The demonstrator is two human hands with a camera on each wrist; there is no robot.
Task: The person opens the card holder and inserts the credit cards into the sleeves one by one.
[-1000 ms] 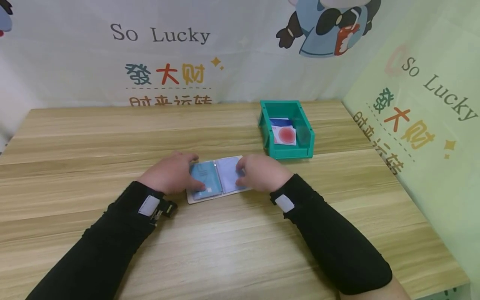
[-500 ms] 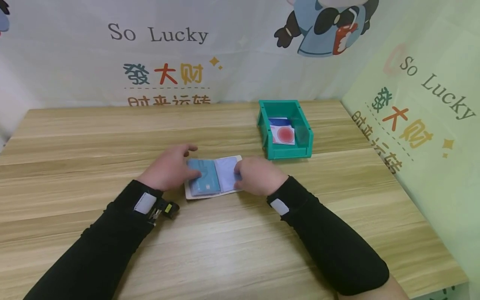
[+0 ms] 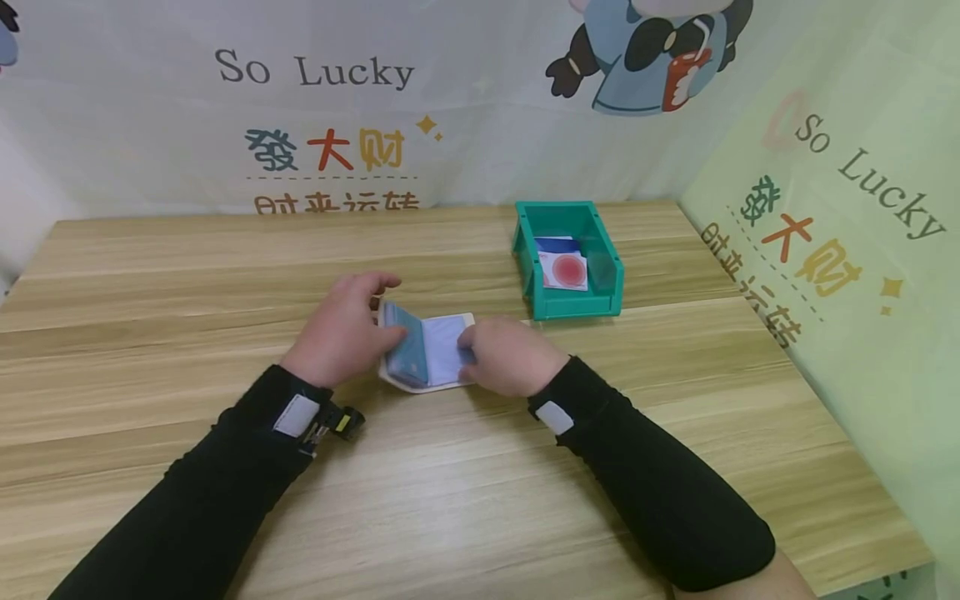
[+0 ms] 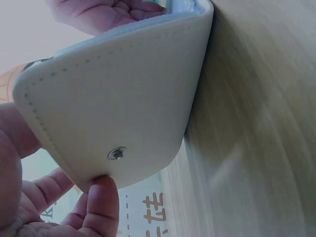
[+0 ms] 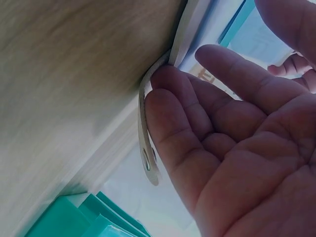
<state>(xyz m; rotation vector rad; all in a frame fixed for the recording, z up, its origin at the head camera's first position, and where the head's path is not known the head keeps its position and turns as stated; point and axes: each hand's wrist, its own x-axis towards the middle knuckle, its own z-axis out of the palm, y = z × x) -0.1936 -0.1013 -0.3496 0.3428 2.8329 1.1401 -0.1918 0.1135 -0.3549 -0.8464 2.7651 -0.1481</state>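
Note:
A cream card holder lies spread on the table between both hands, with clear sleeves inside. Its left half, carrying a blue card, tilts up off the wood. My left hand pinches that half: the thumb is on the inner side and a fingertip is on the outer cover, beside a metal snap. On the right half rests my right hand, its fingertips against the holder's edge and inside the closing strap; the thumb stands apart from them in the right wrist view.
A green bin stands at the back right, holding a card with a red circle and a dark blue one. Printed cloth hangs behind the wooden table and along its right side.
The left half of the card holder, flat before, has been lifted by my left hand and leans toward the right half. My right hand has shifted slightly left.

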